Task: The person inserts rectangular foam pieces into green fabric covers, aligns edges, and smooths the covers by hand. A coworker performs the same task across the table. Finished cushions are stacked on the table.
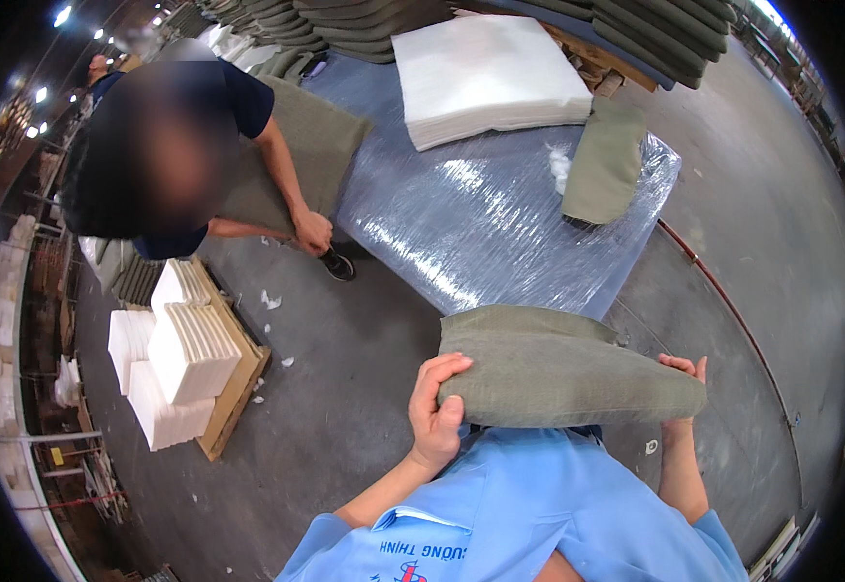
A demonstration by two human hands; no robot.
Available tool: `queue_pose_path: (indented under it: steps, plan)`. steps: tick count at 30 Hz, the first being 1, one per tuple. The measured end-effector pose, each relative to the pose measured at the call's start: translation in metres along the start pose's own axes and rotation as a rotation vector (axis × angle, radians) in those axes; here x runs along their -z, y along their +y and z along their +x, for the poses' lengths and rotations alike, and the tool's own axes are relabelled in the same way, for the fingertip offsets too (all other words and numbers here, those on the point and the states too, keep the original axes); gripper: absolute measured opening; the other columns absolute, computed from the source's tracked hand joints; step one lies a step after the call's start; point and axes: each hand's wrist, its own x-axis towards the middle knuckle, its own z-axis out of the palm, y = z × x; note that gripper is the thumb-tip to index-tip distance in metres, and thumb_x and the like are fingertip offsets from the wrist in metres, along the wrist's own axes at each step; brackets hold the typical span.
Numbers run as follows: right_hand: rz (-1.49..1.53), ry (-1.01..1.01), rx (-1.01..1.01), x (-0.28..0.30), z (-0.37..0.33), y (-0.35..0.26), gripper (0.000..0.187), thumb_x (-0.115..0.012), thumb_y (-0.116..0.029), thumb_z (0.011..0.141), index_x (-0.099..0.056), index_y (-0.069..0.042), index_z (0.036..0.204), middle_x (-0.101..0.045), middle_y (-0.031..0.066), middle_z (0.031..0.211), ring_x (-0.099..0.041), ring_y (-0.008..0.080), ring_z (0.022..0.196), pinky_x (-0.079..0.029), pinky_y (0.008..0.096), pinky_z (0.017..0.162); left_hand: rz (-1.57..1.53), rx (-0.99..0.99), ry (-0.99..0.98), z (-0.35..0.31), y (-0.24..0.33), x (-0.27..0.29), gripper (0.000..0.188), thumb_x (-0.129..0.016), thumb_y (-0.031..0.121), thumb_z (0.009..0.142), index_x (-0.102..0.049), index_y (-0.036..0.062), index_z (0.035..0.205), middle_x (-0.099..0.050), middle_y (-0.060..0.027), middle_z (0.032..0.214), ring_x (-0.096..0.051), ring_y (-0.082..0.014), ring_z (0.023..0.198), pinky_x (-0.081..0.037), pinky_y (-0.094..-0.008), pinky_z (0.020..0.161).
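Observation:
In front of my waist I hold an olive-green fabric cushion (568,373) sideways, with a loose flap along its far side. My left hand (437,412) is closed on its left end, thumb on top and fingers curled over the edge. At the other end my right hand (679,388) grips it, partly hidden behind the fabric; its fingertips show past the edge. Just beyond the cushion is a table covered in shiny plastic wrap (490,223). A similar olive-green cushion (605,163) lies near the table's right edge, beside a tuft of white filling (559,167).
A stack of white foam sheets (490,78) sits at the table's far side. To the left, a co-worker (165,145) bends over a large olive-green fabric piece (316,126). White foam blocks (194,354) stand on a wooden pallet (233,388). Olive-green stacks (660,39) rise behind.

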Motion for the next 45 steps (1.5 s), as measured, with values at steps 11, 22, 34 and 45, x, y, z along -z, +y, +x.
queue_pose_path:
  steps: [11,22,34,45]
  plan:
    - [0.142,-0.115,-0.164,-0.018,0.001,0.034,0.077,-0.033,-0.066,0.107,-0.073,-0.001,0.096,-0.076,0.0150,0.099,-0.073,0.0253,0.092,-0.058,0.0393,0.089,-0.139,0.125,0.273,0.023,-0.024,0.020,0.052,-0.033,0.029,0.107,-0.067,-0.0040,0.085,-0.071,-0.0206,0.091,-0.066,-0.0285,0.094,-0.049,-0.0416,0.093]
    - [0.148,0.059,-0.082,-0.025,-0.003,0.064,0.073,-0.034,-0.064,0.108,-0.070,-0.001,0.098,-0.074,0.0129,0.098,-0.070,0.0235,0.087,-0.057,0.0383,0.085,-0.012,0.081,0.086,0.046,-0.026,0.029,0.055,-0.032,0.037,0.109,-0.066,-0.0017,0.088,-0.070,-0.0178,0.095,-0.066,-0.0273,0.090,-0.050,-0.0401,0.089]
    - [0.320,0.267,0.046,-0.001,0.028,0.123,0.052,-0.051,-0.046,0.107,-0.073,0.000,0.107,-0.071,0.0096,0.099,-0.067,0.0196,0.089,-0.052,0.0329,0.084,0.809,-0.404,-0.756,0.091,0.073,-0.025,0.051,-0.079,0.038,0.086,-0.068,0.0010,0.119,-0.070,-0.0152,0.098,-0.069,-0.0329,0.091,-0.054,-0.0396,0.079]
    - [0.370,0.555,-0.549,0.036,0.057,0.213,0.065,-0.036,-0.067,0.105,-0.053,-0.017,0.143,-0.063,0.0060,0.115,-0.057,0.0189,0.087,-0.045,0.0380,0.075,0.990,-0.423,-1.339,0.109,0.099,-0.200,0.097,-0.091,0.037,0.074,-0.043,-0.0036,0.148,-0.063,-0.0234,0.124,-0.066,-0.0396,0.110,-0.055,-0.0448,0.091]
